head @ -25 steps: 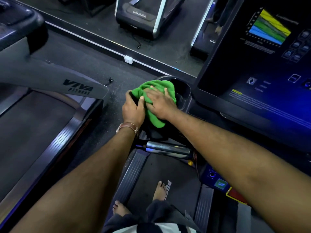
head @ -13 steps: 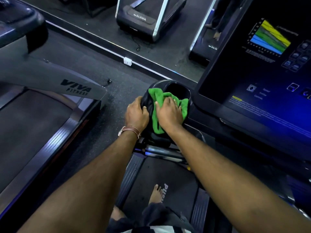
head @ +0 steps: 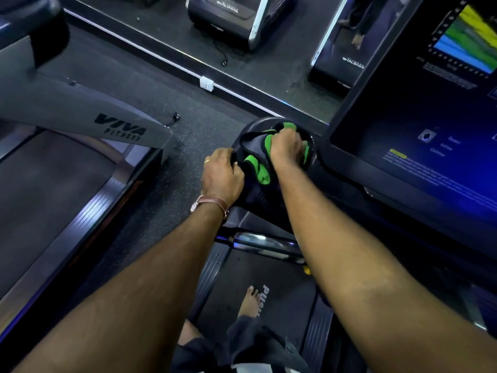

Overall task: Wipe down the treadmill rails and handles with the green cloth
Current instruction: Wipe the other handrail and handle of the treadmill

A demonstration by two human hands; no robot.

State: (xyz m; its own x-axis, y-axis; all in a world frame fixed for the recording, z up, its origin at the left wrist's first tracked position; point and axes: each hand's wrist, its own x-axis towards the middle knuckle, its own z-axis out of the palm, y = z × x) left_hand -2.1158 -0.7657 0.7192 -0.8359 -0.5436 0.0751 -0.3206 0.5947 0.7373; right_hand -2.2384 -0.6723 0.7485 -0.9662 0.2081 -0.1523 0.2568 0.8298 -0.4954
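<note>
Green cloth (head: 258, 170), shapeless wad under right hand (head: 286, 149)

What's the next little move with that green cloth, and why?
Probably sweep the green cloth round the cup holder rim with the right hand: the cloth sits bunched in the recess, much of the rim is bare, and the left hand grips the black housing beside it.

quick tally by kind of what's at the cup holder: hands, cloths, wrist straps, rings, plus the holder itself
hands: 2 (left hand, right hand)
green cloth: 1
cup holder: 1
wrist strap: 1
ring: 1
total: 6
</note>
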